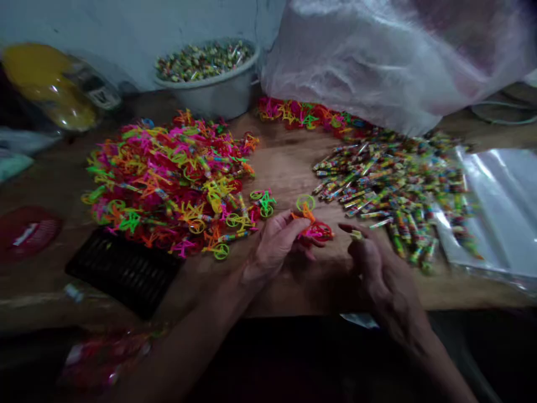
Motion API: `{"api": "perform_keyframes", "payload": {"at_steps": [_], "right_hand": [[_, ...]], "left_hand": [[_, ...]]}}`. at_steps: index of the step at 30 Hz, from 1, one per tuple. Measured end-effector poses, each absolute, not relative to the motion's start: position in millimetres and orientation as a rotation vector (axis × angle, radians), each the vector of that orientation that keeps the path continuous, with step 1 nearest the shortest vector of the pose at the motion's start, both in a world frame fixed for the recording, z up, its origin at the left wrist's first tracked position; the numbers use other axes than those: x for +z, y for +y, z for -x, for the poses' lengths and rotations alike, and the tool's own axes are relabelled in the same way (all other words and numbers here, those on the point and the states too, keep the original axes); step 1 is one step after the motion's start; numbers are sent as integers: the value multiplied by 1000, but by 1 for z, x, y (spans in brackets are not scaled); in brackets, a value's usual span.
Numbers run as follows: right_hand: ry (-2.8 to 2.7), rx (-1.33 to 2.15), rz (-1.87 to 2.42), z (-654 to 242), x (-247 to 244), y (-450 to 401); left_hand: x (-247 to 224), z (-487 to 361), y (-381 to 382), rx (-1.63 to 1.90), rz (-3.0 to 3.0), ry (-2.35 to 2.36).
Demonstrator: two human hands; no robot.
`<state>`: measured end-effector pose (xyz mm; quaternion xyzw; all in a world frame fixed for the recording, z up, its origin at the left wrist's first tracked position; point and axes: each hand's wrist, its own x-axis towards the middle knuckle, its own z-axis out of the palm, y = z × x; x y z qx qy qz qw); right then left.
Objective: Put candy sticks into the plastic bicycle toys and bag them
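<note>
left hand (274, 238) clamps plastic toys (319, 230), right hand (373, 263) pinches a wrapped stick (356, 235); leftward of both i see a mixed heap (168, 179), seemingly done, rightward loose sticks (380, 179) remaining.

dim, cool light covers a wooden tabletop (277, 162) as glare streaks a plastic bag (356, 61) and plastic sheets (499, 210); blur softens the right hand (377, 268) and outer edges, deep shadow filling the bottom.

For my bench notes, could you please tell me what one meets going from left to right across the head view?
Red round object → pile of bright plastic pieces → left hand → right hand → clear plastic sheets.
</note>
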<state>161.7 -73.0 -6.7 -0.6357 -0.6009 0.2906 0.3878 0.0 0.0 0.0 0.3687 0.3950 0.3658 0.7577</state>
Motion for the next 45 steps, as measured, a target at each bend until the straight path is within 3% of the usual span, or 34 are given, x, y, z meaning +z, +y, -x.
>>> {"api": "perform_keyframes", "payload": {"at_steps": [12,20,35,40,45], "right_hand": [[-1219,1126,1364,-170,-22,-65],[-1167,1056,1247,-164,-31,-78],[-1854,759,1224,-185,-15,-76],[-1648,628,1331,-168,-6,-72],[-1662,305,1499,-171,-14,-62]], "left_hand": [[-5,10,-18,526,-822,685],[-9,6,-18,461,-726,576],[-12,-2,-23,327,-763,727],[25,27,-7,448,-1062,956],[69,117,37,946,-1689,1724]]}}
